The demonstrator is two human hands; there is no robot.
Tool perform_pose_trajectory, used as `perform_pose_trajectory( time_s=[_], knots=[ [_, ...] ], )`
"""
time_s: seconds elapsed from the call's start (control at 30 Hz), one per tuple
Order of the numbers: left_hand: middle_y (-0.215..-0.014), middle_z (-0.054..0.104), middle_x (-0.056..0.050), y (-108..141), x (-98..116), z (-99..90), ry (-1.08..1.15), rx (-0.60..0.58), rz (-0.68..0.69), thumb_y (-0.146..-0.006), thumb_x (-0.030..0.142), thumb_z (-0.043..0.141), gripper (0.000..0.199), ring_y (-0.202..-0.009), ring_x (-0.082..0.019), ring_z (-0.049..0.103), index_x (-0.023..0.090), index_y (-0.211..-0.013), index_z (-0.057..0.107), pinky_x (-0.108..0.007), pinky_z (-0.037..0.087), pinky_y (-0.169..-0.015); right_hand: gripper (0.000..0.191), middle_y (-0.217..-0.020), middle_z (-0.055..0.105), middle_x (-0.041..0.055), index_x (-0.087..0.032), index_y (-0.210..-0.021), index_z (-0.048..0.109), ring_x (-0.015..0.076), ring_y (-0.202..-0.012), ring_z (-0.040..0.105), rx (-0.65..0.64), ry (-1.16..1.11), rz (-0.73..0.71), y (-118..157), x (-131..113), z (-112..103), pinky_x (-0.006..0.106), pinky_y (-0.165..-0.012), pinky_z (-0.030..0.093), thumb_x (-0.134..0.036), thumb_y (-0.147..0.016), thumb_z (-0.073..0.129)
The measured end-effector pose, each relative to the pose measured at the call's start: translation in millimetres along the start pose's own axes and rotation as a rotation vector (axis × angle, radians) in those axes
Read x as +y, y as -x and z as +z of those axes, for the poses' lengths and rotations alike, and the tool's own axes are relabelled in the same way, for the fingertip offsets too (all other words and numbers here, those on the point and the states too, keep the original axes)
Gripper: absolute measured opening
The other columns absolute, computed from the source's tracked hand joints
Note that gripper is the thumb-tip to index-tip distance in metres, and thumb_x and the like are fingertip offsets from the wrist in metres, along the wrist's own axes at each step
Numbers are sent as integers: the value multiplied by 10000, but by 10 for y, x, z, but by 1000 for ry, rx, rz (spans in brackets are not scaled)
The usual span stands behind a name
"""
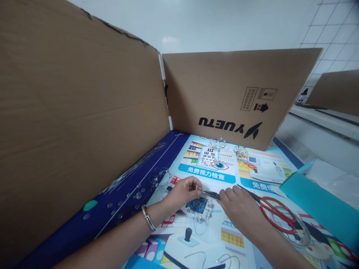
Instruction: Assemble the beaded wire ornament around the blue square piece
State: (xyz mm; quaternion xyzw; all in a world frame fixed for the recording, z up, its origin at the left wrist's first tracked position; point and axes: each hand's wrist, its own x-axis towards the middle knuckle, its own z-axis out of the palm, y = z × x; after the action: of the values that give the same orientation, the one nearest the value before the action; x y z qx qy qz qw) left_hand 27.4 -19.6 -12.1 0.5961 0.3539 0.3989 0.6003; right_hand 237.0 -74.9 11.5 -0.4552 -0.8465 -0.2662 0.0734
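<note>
My left hand (pixel 186 192) pinches a thin piece of wire with small clear beads (pixel 200 215) hanging below it, over the printed sheet. From the right, my right hand (pixel 238 205) is wrapped round dark-jawed pliers (pixel 212 194), whose tips meet the wire at my left fingertips. Red-handled scissors (pixel 277 215) lie just right of my right hand, partly over a coil of clear tubing or wire (pixel 307 233). Bent wire pieces (pixel 228 257) rest near the front edge of the view.
Tall cardboard panels (pixel 224 86) stand at the back and left. Straight wires (pixel 131 168), loose clear discs (pixel 120 203) and a green disc (pixel 90 205) lie on the left. Wire-and-bead clusters (pixel 217 144) sit at the back. A teal box (pixel 322 201) stands at the right.
</note>
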Motion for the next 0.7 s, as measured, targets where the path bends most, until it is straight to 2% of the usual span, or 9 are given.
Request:
perform_pose_trajectory(
  time_s=[0.2,0.5,0.7],
  knots=[
    [-736,538,6,9,4,5,-29,-4,19,-669,184,639,152,-637,-86,474,137,-778,544,-207,359,-585,136,-712,543,41,-192,-832,526,191,-690,472,-40,-50,38,-8,8,-6,309,-612,296,-280,-876,432],
    [-690,480,15,32,54,7,-45,-97,37,-714,180,598,118,-612,-81,427,133,-795,527,-208,337,-569,135,-713,540,36,-194,-816,522,187,-702,461,-65,-114,82,-8,-14,-34,305,-632,273,-294,-869,448],
    [-647,454,28,32,35,-9,-117,-87,27,-725,212,598,112,-573,-76,392,135,-769,528,-204,316,-538,132,-722,544,35,-193,-826,526,185,-704,464,-53,-127,92,-18,-38,-71,298,-615,261,-296,-868,455]
  ],
)
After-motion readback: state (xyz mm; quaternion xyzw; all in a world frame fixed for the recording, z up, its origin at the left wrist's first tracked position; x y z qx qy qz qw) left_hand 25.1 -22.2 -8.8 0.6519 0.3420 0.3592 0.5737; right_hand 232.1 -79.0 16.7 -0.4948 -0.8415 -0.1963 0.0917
